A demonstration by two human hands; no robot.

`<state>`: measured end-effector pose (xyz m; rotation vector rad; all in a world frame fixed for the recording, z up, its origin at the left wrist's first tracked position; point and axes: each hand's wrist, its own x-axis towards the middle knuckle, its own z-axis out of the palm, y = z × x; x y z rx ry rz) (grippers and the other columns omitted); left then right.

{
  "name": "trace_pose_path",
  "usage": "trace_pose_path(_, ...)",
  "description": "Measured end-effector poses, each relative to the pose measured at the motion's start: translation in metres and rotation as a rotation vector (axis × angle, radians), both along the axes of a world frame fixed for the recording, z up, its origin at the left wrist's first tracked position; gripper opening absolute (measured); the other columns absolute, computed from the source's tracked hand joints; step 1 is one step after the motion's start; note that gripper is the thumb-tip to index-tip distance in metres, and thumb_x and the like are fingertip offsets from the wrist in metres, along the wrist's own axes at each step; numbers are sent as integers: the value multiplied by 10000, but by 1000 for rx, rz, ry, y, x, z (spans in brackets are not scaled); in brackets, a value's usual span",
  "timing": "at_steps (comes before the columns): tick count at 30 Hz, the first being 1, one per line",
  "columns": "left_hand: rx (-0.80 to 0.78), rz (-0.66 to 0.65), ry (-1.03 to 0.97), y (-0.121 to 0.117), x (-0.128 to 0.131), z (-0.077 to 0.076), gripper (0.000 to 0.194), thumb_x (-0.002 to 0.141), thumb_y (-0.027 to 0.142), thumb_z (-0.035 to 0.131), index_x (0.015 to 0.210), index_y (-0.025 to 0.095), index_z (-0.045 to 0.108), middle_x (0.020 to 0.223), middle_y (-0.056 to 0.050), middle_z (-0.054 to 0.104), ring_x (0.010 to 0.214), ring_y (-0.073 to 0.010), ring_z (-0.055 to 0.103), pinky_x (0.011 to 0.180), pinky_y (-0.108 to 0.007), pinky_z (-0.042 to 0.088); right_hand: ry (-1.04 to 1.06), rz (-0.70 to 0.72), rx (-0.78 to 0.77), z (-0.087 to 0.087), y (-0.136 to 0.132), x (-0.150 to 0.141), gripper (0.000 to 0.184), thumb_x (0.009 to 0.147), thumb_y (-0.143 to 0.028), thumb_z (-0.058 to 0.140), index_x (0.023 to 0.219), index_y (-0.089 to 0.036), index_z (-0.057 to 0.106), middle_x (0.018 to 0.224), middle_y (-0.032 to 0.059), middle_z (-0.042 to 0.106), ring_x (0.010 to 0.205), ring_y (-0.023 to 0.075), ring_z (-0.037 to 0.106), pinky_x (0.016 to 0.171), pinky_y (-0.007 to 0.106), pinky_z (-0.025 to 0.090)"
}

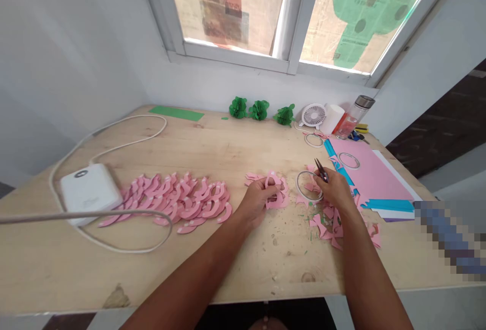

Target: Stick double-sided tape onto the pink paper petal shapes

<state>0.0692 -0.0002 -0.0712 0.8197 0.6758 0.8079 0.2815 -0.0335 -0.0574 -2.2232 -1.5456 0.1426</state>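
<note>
My left hand (259,199) is closed on a pink paper cut-out (277,194) near the middle of the wooden table (235,249). To its right, my right hand (334,188) grips small scissors (321,169), blades pointing up and apart. A roll of clear tape (308,187) lies between the two hands. Pink paper scraps (329,224) are scattered under and around my right wrist.
A spread of curved pink petal pieces (178,201) lies left of centre. A white device (90,191) with a looping cable (125,140) sits far left. Pink, blue and white sheets (366,173) lie right. Green paper balls (258,109), a small fan (313,115) and a bottle (355,115) line the back.
</note>
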Motion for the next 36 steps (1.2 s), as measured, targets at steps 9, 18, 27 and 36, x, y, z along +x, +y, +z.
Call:
trace_pose_path(9, 62, 15, 73, -1, 1, -1, 242, 564, 297, 734, 640, 126, 581, 504, 4, 570, 469, -94, 499, 468, -206, 353, 218, 142, 167, 2, 0, -32, 197, 729, -328, 493, 778, -174, 606, 651, 10, 597, 583, 144, 530, 557, 234, 366)
trace_pose_path(18, 51, 31, 53, -3, 2, 3, 224, 557, 239, 728, 588, 135, 532, 444, 35, 522, 401, -71, 460, 426, -195, 333, 438, 117, 226, 0, 0, -38, 224, 730, -366, 518, 734, -158, 599, 548, -16, 511, 492, 112, 430, 476, 219, 308)
trace_pose_path(27, -38, 123, -34, 1, -2, 7, 225, 570, 251, 721, 676, 130, 564, 513, 17, 574, 420, -73, 485, 410, -184, 355, 1183, 112, 258, 5, -2, -45, 338, 675, -403, 631, 893, -146, 600, 650, 1, 582, 411, 51, 334, 382, 205, 203)
trace_pose_path(36, -79, 225, -80, 3, -1, 8, 258, 558, 224, 722, 701, 126, 530, 571, -2, 593, 429, -65, 485, 402, -178, 354, 1359, 151, 221, 4, -5, -48, 301, 690, -343, 638, 931, -168, 592, 564, -40, 536, 399, 52, 337, 370, 198, 205)
